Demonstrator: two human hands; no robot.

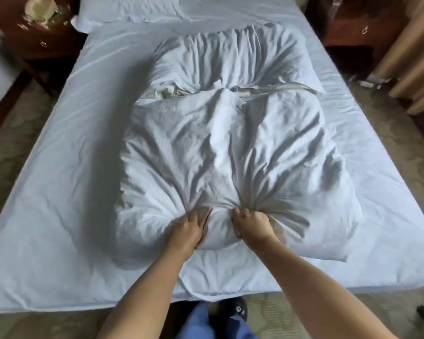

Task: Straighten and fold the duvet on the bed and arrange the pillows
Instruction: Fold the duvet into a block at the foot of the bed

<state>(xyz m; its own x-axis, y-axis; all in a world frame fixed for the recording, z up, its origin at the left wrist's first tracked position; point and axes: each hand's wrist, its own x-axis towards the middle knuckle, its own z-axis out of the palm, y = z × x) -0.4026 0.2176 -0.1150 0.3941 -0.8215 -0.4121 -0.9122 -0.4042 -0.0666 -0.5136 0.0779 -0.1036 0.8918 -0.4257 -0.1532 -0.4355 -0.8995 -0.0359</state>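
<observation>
The duvet [220, 148] lies bunched in a heap on the bed [59, 192], stretching away from both hands. The right hand [251, 222] grips a fistful of its near edge, fingers curled into gathered folds. Just beside it, the left hand [190, 227] presses on the same edge with fingers nearly straight. A pillow [130, 8] lies far beyond the left hand.
</observation>
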